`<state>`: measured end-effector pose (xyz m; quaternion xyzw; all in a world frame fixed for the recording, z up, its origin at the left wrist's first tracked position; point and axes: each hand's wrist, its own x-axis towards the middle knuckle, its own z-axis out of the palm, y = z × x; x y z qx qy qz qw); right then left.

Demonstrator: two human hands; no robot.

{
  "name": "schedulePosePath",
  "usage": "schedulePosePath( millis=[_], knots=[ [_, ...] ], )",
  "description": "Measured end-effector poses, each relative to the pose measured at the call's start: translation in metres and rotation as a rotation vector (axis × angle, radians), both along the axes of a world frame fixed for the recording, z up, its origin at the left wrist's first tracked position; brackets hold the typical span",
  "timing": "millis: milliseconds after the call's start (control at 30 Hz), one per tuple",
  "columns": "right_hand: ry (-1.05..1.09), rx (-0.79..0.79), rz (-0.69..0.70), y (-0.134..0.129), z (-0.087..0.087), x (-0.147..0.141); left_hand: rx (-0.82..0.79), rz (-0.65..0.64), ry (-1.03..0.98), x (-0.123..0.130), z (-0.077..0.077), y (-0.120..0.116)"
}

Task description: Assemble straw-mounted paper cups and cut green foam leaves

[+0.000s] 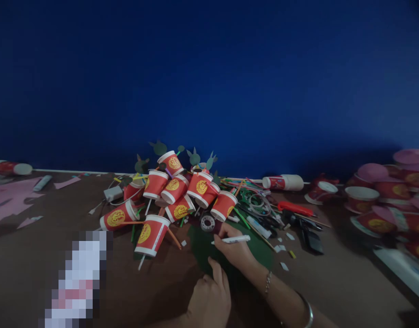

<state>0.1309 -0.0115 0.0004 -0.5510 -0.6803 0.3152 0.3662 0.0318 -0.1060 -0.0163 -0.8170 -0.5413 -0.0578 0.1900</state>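
Observation:
My right hand [235, 248] holds a white marker [237, 239] over dark green paper [260, 250], its tip pointing left. Below and to the left, my left hand [211, 291] rests on the lower part of the paper, one finger reaching forward and the others curled. Whether it holds anything is not visible. A roll of tape [207, 223] stands at the paper's back edge. Just to the left lies a pile of red paper cups [152, 234] with yellow emblems, straws sticking out and dark green rabbit-like cutouts [195, 157] behind them.
Behind the right hand are straws, cables, a red cutter [296, 208] and a black tool [312, 239]. More red cups with pink paper [372, 173] stand at the far right. Pink paper [11, 196] lies at the left. A blue wall [209, 82] rises behind.

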Motion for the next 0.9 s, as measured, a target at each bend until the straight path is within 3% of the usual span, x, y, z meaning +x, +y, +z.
schedulePosePath(
  millis=[900],
  knots=[
    [-0.047, -0.068, 0.025, -0.0002, -0.0005, 0.0004, 0.043, 0.011, -0.043, 0.0003, 0.0014, -0.0005]
  ],
)
